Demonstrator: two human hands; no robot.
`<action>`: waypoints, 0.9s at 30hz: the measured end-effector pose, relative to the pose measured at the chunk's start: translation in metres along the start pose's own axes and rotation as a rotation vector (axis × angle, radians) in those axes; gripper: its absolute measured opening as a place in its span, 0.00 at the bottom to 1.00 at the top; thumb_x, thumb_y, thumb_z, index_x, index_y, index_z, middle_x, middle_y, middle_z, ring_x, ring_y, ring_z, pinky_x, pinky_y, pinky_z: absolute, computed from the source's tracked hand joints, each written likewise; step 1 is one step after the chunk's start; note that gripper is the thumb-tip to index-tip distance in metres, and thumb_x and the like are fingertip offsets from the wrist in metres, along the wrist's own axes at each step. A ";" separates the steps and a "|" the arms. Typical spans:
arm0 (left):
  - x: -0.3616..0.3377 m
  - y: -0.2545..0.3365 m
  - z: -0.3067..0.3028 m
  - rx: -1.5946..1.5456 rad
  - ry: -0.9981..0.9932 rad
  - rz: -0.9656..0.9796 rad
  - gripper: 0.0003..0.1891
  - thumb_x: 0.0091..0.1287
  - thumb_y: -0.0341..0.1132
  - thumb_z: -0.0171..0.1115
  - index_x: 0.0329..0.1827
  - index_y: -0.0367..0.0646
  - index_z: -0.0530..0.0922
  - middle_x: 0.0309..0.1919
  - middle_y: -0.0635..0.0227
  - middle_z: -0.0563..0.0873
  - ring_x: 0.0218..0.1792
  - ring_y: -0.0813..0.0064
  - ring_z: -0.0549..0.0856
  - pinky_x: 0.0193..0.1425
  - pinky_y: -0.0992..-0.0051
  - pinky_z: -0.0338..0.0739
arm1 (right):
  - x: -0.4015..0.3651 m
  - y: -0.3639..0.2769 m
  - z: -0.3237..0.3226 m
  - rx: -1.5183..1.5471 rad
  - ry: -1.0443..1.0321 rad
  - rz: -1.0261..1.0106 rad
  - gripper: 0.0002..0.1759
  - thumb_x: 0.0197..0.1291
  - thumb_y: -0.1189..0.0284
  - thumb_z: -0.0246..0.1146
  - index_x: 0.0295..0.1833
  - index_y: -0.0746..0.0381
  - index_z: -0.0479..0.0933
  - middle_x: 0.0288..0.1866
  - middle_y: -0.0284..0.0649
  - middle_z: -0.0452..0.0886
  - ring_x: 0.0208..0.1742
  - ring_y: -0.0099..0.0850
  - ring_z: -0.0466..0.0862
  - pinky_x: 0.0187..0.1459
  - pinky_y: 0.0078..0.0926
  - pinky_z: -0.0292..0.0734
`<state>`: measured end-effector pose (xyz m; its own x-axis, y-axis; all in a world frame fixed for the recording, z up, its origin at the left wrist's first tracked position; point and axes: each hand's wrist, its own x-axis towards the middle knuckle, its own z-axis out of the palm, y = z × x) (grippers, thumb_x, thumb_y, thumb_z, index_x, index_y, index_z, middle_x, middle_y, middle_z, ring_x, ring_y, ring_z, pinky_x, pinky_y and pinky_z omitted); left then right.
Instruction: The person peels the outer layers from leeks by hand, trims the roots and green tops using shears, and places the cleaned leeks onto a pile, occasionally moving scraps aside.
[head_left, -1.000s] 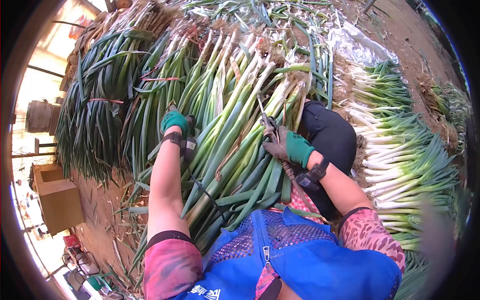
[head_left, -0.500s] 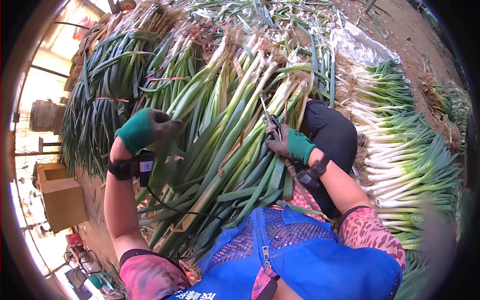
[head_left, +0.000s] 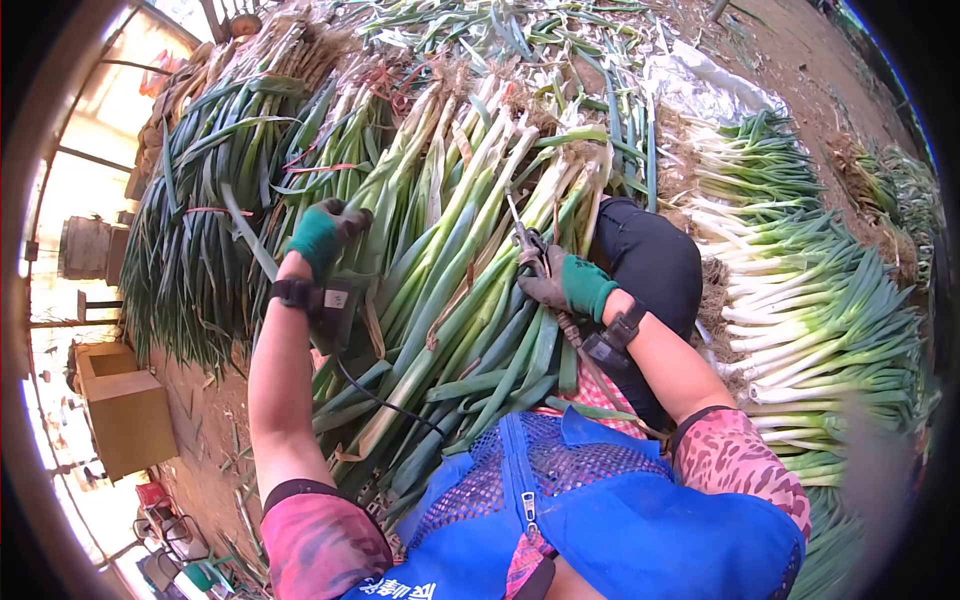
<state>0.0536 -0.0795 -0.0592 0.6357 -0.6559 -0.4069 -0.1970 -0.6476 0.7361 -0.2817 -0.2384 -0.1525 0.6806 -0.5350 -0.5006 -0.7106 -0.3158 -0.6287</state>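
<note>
My left hand (head_left: 332, 228), in a green glove with dark fingers, is closed at the left side of a heap of long green onions (head_left: 470, 250). What its fingers hold, if anything, I cannot make out. A loose leaf (head_left: 248, 232) hangs in the air beside that wrist. In my right hand (head_left: 567, 280), gloved the same way, is a metal air blow gun (head_left: 528, 240) with a thin nozzle pointing up and away over the onions. Its hose (head_left: 578, 338) runs down toward my lap. The unpeeled onions lie with roots away from me and leaves toward me.
Cleaned onions with white stalks (head_left: 770, 330) lie in a long row at the right. Tied bundles (head_left: 215, 200) are stacked at the left, beyond a yellowish box (head_left: 125, 420). Leaf scraps and a white plastic sheet (head_left: 705, 85) lie at the back. A cable (head_left: 385, 402) hangs from my left wrist.
My left hand has moved right and slightly up, and the blurred leaf below it is gone from there. The right hand keeps its hold on the air blow gun, almost still.
</note>
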 end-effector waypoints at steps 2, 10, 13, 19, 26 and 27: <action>-0.027 0.030 -0.010 -0.070 0.004 0.073 0.20 0.59 0.41 0.70 0.45 0.33 0.81 0.35 0.65 0.86 0.33 0.74 0.82 0.40 0.71 0.77 | 0.005 0.006 0.005 0.000 0.007 0.008 0.40 0.52 0.49 0.65 0.58 0.73 0.70 0.45 0.60 0.82 0.49 0.52 0.83 0.53 0.39 0.76; -0.035 0.041 0.041 0.446 -0.171 0.035 0.25 0.61 0.46 0.66 0.51 0.31 0.80 0.40 0.52 0.87 0.40 0.64 0.86 0.49 0.67 0.78 | -0.008 -0.012 -0.015 0.338 -0.046 -0.058 0.30 0.56 0.53 0.63 0.51 0.70 0.75 0.30 0.44 0.81 0.29 0.35 0.81 0.35 0.34 0.77; -0.017 0.030 0.073 0.571 -0.214 0.066 0.28 0.58 0.48 0.64 0.53 0.32 0.80 0.44 0.46 0.86 0.47 0.54 0.86 0.54 0.64 0.77 | -0.028 -0.021 -0.011 0.596 -0.065 -0.019 0.21 0.57 0.57 0.66 0.40 0.66 0.74 0.28 0.35 0.76 0.26 0.22 0.76 0.29 0.26 0.73; -0.018 0.037 0.088 0.421 -0.212 0.079 0.30 0.59 0.48 0.62 0.56 0.31 0.78 0.47 0.44 0.85 0.50 0.53 0.85 0.57 0.64 0.76 | -0.064 -0.056 0.003 0.346 -0.065 -0.246 0.23 0.57 0.60 0.66 0.52 0.64 0.75 0.30 0.36 0.76 0.32 0.23 0.78 0.34 0.27 0.74; -0.004 0.010 0.086 0.299 -0.127 -0.016 0.35 0.57 0.51 0.64 0.61 0.32 0.75 0.52 0.43 0.84 0.54 0.52 0.84 0.60 0.65 0.75 | -0.054 -0.058 -0.003 0.303 -0.181 -0.155 0.25 0.58 0.57 0.64 0.54 0.64 0.74 0.39 0.44 0.81 0.38 0.31 0.81 0.42 0.32 0.75; -0.004 0.005 0.089 0.255 -0.099 0.006 0.35 0.57 0.51 0.65 0.62 0.32 0.74 0.52 0.43 0.83 0.54 0.52 0.84 0.61 0.65 0.75 | -0.057 -0.060 -0.005 0.231 -0.169 -0.171 0.25 0.59 0.57 0.64 0.54 0.64 0.74 0.40 0.44 0.81 0.38 0.30 0.81 0.42 0.31 0.75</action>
<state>-0.0160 -0.1145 -0.1019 0.5607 -0.6863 -0.4632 -0.3900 -0.7124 0.5834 -0.2786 -0.1931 -0.0835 0.8201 -0.3455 -0.4561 -0.5378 -0.1933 -0.8206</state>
